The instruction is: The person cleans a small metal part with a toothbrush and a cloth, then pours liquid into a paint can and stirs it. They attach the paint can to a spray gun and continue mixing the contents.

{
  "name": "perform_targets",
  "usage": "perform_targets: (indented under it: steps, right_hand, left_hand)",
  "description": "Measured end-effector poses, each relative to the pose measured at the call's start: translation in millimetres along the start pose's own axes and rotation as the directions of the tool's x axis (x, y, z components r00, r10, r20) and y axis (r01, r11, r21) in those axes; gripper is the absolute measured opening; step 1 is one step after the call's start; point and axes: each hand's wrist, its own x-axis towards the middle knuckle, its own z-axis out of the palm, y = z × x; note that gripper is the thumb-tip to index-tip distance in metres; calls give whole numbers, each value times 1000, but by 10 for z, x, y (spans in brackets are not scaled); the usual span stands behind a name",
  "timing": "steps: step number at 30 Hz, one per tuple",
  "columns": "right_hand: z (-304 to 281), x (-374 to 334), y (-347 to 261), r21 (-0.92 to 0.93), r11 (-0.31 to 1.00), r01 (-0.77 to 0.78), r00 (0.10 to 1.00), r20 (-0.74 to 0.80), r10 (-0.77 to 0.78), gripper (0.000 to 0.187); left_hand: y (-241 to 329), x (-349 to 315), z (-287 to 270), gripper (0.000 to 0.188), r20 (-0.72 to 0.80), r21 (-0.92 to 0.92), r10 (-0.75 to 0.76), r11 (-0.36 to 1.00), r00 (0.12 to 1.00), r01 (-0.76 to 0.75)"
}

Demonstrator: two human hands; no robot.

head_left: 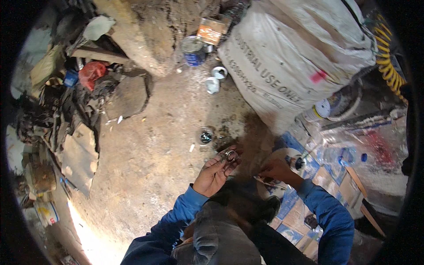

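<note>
My left hand [216,171] is raised palm up, with dark smudges on its fingers. Its fingers close round a small round metal ring-shaped part [230,155]. To the right, my right hand [279,171] is pinched on a thin, light-coloured thing [261,179], too blurred to name. Just beyond my left hand, a small clear cup of dark liquid [206,137] stands on the floor, beside a dark wet stain. A small white piece [191,147] lies to the left of the cup. Under my right hand is a round pale surface, partly hidden, with a small dark-topped container [298,163] near it.
A large white woven sack [282,57] fills the far right. Two small tins [213,85], a blue can [192,52] and a box [211,31] stand beyond. Scrap and a red bag [92,74] pile up at left. A plastic bottle [342,156] and yellow coiled hose [388,57] are at right.
</note>
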Motion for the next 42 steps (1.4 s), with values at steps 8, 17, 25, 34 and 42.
perform_targets:
  steps: [8, 17, 25, 34, 42]
  right_hand:
    - [174, 61, -278, 436, 891, -129, 988, 138, 76, 21]
    - [313, 37, 17, 151, 988, 40, 996, 75, -52, 30]
    - [235, 282, -388, 98, 829, 550, 833, -128, -538, 32]
    - [29, 813, -1735, -472, 834, 288, 828, -316, -464, 68]
    - [-167, 508, -2043, -793, 609, 37, 931, -194, -309, 95]
  left_hand:
    - [437, -246, -260, 41, -251, 135, 159, 983, 955, -128]
    - [370, 262, -1105, 73, -188, 850, 580, -309, 793, 427]
    - [335, 222, -1486, 79, -95, 987, 516, -64, 851, 149]
    - [136, 509, -1330, 67, 14, 946, 443, 284, 896, -155]
    - [-62, 713, -985, 61, 140, 978, 512, 63, 848, -199]
